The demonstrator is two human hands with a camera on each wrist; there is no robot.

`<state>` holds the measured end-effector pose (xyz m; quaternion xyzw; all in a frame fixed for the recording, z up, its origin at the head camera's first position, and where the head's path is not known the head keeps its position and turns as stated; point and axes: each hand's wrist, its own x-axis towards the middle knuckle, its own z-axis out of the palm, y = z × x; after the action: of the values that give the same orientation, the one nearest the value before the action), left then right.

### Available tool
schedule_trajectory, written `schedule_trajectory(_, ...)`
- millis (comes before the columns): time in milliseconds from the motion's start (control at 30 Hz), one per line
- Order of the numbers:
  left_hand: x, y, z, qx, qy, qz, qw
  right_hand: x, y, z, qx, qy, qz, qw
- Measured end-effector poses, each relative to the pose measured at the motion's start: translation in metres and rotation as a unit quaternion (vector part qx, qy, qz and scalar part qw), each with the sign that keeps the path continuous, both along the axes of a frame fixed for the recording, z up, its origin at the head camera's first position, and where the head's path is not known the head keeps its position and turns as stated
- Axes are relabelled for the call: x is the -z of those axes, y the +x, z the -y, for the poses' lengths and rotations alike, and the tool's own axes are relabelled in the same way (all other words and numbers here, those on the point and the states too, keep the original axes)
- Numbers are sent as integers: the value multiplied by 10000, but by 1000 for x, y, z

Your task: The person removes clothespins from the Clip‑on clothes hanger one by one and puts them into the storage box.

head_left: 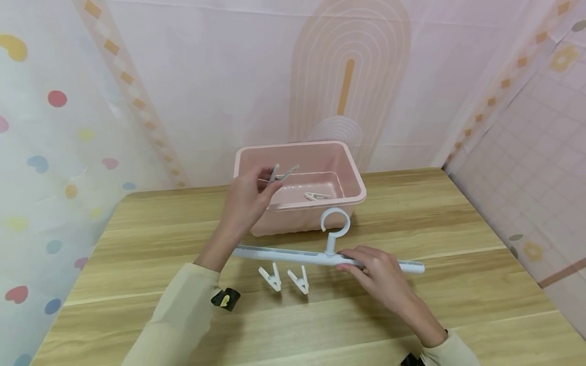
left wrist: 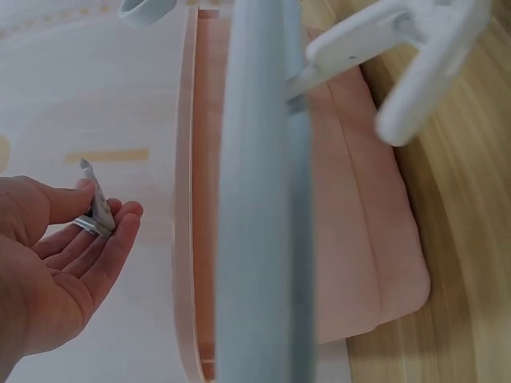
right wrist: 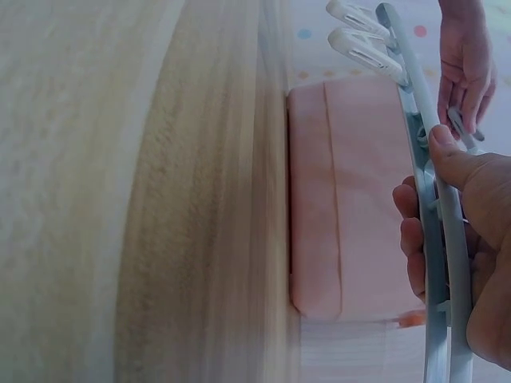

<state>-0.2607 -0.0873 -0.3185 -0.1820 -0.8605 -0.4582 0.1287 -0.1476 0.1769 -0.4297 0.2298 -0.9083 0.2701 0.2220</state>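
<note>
My left hand point(head_left: 252, 195) is over the near left part of the pink bin, pinching a pale clip point(head_left: 281, 174) between thumb and fingers. In the left wrist view the same clip point(left wrist: 97, 206) lies against the fingertips. With my right hand point(head_left: 377, 272) I grip the white hanger point(head_left: 293, 255) by its bar, right of the round hook point(head_left: 335, 222). Two white clips, a left one point(head_left: 271, 277) and a right one point(head_left: 299, 279), hang from the bar; the right wrist view shows a clip point(right wrist: 363, 48) attached to it.
Behind the hanger the pink bin point(head_left: 299, 219) stands on the wooden table point(head_left: 160, 229). Another white clip point(head_left: 317, 196) lies inside it. A patterned cloth point(head_left: 206, 76) hangs behind the table, with more on both sides.
</note>
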Motion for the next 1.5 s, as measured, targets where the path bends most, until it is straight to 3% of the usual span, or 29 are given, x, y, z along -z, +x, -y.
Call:
schedule_trajectory(233,-2,-17,-13,141,-106,241,9996,1,3,-1,110,62,185,9997)
schedule_trajectory(567,-3,-39,-23,-78,-1050,542,9930,1,7,-1,131,64,159,9998)
schedule_trajectory(767,-3,-48,-23,-252,-1501,380,9876,1,8,-1,135,85,47,9999)
schedule_trajectory(1200,-4,-53,-24,-537,-1693,635,9821,1,10,-3,180,93,171,9996)
schedule_trajectory(1500,-6,-54,-25,-646,-1864,379,9796,0,9,-4,304,187,205,9992)
